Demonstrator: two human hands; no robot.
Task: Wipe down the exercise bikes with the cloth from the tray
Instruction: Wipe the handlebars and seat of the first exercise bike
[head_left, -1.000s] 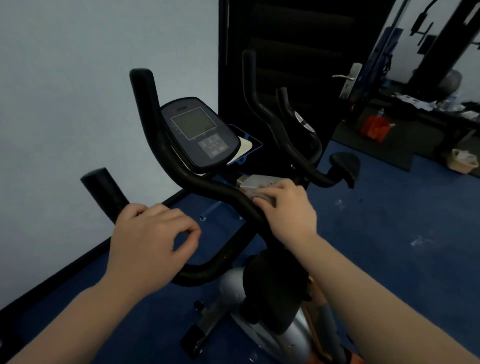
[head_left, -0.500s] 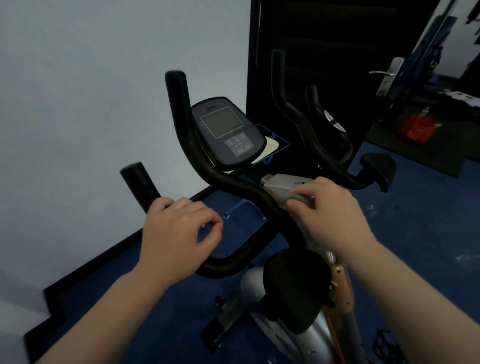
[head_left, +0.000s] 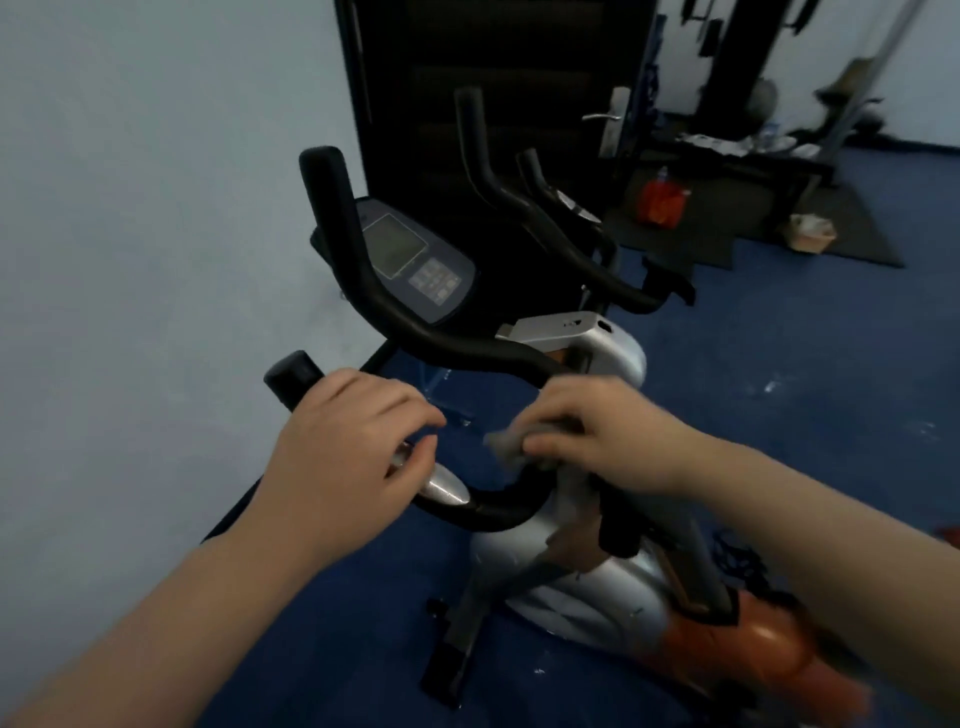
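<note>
Cloth (head_left: 511, 444): grey, bunched small, pressed on the near bike's handlebar (head_left: 467, 353) where the bar bends toward the stem; blurred, so its exact fold is hard to tell.
Right hand (head_left: 597, 431): grip clamped on the cloth, fingers curled over it.
Left hand (head_left: 353, 441): grip closed around the handlebar's left end, just behind its black end cap, steadying it.
Near bike (head_left: 561, 577): silver body with an orange part low at right; console (head_left: 415, 265) sits above the bar.
Second bike (head_left: 561, 244): behind, near the dark door (head_left: 493, 78), not yet reached.
Floor (head_left: 779, 389): blue carpet.
Risk: a small wad could slip off the round bar and drop; a hard push could swing the bar against the steadying hand.
</note>
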